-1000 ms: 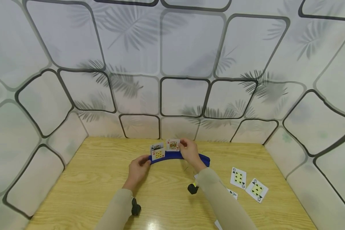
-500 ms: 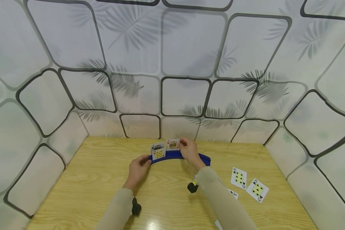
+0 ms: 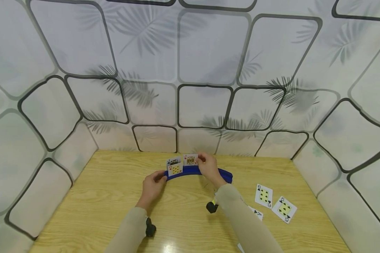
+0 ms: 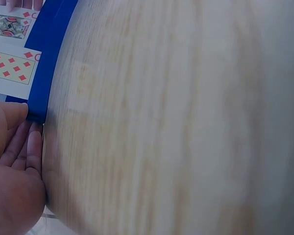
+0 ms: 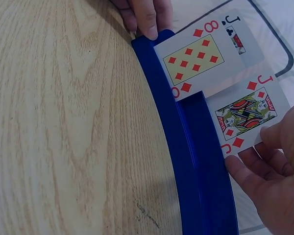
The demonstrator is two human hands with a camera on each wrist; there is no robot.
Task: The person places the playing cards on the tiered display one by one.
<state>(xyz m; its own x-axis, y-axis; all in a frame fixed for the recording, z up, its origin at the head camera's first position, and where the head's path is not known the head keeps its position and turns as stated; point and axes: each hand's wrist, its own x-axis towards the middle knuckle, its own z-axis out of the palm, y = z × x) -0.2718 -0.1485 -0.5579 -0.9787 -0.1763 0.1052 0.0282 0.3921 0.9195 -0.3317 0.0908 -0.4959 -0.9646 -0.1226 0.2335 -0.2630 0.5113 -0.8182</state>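
Note:
A curved blue card holder (image 3: pixel 190 170) lies near the back of the table. At its left end, my left hand (image 3: pixel 153 185) grips it, thumb at the front in the left wrist view. My right hand (image 3: pixel 209 168) pinches the jack of diamonds (image 5: pixel 245 115) by its right side, and the card stands upright at the holder's back row. Left of it, an eight of diamonds (image 5: pixel 193 61) stands in the front row. Behind that one a jack of clubs (image 5: pixel 238 41) shows partly, its lower part hidden.
Face up on the right of the wooden table (image 3: pixel 95 203) lie a six (image 3: pixel 264 196) and a five of clubs (image 3: pixel 284 209). An ace (image 3: pixel 257 213) and another card's corner (image 3: pixel 240 247) poke out by my right sleeve. A patterned wall (image 3: pixel 152 105) rises behind.

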